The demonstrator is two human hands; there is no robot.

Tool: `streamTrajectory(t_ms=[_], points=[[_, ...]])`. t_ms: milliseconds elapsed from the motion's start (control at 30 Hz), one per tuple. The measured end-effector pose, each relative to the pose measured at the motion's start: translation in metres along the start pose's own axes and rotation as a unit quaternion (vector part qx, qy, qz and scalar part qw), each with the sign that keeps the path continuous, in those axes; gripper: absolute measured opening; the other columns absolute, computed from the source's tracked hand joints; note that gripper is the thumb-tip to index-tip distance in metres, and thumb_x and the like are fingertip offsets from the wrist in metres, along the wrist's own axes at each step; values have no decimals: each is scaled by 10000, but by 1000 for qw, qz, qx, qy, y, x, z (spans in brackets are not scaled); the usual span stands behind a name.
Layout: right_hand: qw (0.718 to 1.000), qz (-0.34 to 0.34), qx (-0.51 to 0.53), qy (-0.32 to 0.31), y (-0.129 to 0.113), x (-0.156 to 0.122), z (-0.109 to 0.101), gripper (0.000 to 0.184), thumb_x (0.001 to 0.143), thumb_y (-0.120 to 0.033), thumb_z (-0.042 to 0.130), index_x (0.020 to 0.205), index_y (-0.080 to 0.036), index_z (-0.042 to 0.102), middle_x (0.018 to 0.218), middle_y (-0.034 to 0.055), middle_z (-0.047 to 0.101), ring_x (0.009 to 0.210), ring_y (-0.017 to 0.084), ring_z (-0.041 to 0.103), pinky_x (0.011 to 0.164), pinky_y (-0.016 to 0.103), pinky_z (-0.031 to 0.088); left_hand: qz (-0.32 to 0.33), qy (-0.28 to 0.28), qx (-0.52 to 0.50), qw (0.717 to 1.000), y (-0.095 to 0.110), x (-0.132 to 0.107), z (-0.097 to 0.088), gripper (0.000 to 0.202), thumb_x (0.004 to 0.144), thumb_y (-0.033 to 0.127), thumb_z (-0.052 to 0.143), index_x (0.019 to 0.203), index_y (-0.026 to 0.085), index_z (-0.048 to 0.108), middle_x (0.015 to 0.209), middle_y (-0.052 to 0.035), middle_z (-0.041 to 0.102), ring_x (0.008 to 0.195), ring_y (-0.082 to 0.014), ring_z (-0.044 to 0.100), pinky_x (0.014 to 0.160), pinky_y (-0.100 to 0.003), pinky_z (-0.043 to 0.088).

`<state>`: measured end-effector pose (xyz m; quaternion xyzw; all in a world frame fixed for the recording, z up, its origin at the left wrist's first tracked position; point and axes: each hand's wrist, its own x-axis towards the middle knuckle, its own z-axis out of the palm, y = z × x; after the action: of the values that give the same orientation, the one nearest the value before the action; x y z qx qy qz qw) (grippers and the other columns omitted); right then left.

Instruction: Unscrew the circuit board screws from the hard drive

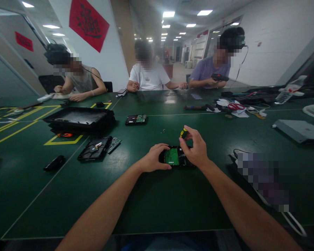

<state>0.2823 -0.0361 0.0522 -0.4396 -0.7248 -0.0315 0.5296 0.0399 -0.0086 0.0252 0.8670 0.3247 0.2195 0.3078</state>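
Note:
A hard drive with a green circuit board point(172, 156) lies on the green table in front of me. My left hand point(157, 157) grips its left end, thumb at the near edge and fingers at the far edge. Above the drive's right part, my right hand point(195, 146) is closed around a yellow and black screwdriver point(183, 133). The screwdriver's tip is hidden, so I cannot tell whether it touches the drive. Several tiny screws point(162, 131) lie on the table just beyond the drive.
To the left are an opened drive point(92, 149) with a loose circuit board point(114, 144), black trays point(80, 118) and a black object point(54, 162). Another drive point(136, 119) lies farther back. A phone-like device point(261, 179) and a grey box point(299, 130) are right. Three people sit across the table.

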Motion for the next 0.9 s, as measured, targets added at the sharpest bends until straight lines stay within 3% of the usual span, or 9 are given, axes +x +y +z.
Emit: streamTrajectory(t_ms=[900], points=[[1000,7,0,-1,4,-2,2,599,965,-258,612,1520,-306,393,1238,104,629,887,228,675,831,471,628,8,5,11,1000,-1,-2,2,815,692,518,885,1395,275,550,1514,-106,517,1413,-356,468,1191,-553,370]])
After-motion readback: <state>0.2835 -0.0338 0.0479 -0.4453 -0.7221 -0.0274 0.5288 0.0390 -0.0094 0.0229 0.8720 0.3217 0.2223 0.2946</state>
